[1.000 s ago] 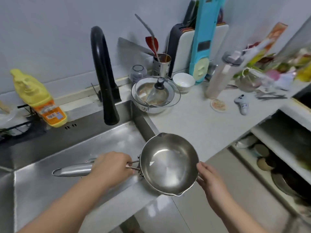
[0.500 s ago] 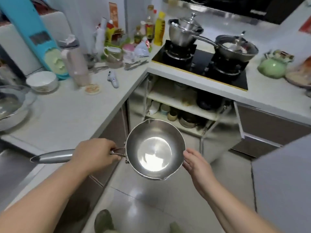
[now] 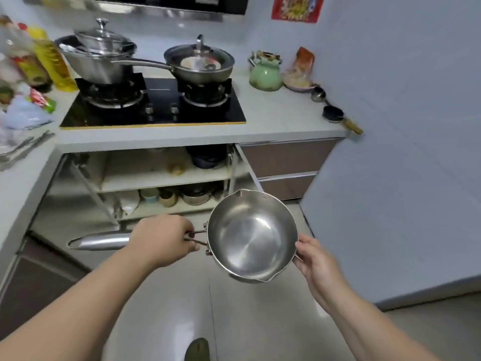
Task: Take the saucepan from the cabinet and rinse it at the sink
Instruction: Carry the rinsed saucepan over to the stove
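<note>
Wrapped around the near end of the handle, the left hand [image 3: 162, 239] holds the stainless steel saucepan [image 3: 251, 237] with fingers curled shut just where the two wire struts meet the bowl, while the right hand [image 3: 316, 259] pinches the opposite rim between thumb and fingers. Held between both hands, the saucepan hangs level above the tiled floor [image 3: 260, 321], its shiny interior facing up and empty, a pour spout at its far edge and another at its near edge. Just beyond it stands the open cabinet [image 3: 161, 175], whose lower shelf carries jars and a small pot. Above the cabinet runs the pale countertop [image 3: 286, 118] with a black gas hob [image 3: 156, 110]; a lidded steel pot [image 3: 96, 58] sits on the left burner and a lidded pan [image 3: 200, 65] on the right one. A green kettle [image 3: 265, 74] stands right of the hob, and a yellow bottle [image 3: 53, 61] stands to its left.
</note>
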